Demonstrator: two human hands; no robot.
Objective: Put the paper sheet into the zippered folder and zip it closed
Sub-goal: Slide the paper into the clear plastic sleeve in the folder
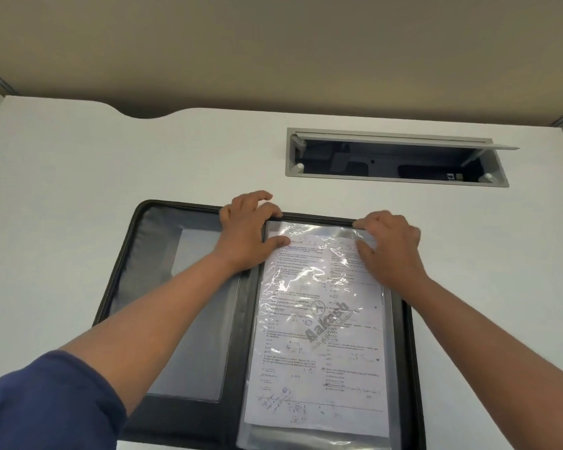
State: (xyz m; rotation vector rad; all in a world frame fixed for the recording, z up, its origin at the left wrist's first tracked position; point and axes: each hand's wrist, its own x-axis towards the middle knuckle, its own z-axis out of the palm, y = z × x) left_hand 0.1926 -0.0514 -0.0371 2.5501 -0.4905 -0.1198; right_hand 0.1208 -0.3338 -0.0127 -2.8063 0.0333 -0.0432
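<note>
A black zippered folder [134,264] lies open flat on the white desk. Its right half carries clear plastic sleeves [306,433]. The printed paper sheet [319,336] sits inside the top sleeve, with handwriting near its lower end. My left hand [246,228] grips the sleeve's far left corner, thumb pressed on the plastic, fingers curled over the folder's top edge. My right hand [390,241] pinches the sleeve's far right corner, thumb on top of the plastic. The zipper runs around the folder's rim and is undone.
The folder's left half has a clear pocket [195,313] with nothing visible in it. Beyond the folder, a grey cable hatch [397,157] stands open in the white desk [78,164]. A beige partition rises behind the desk.
</note>
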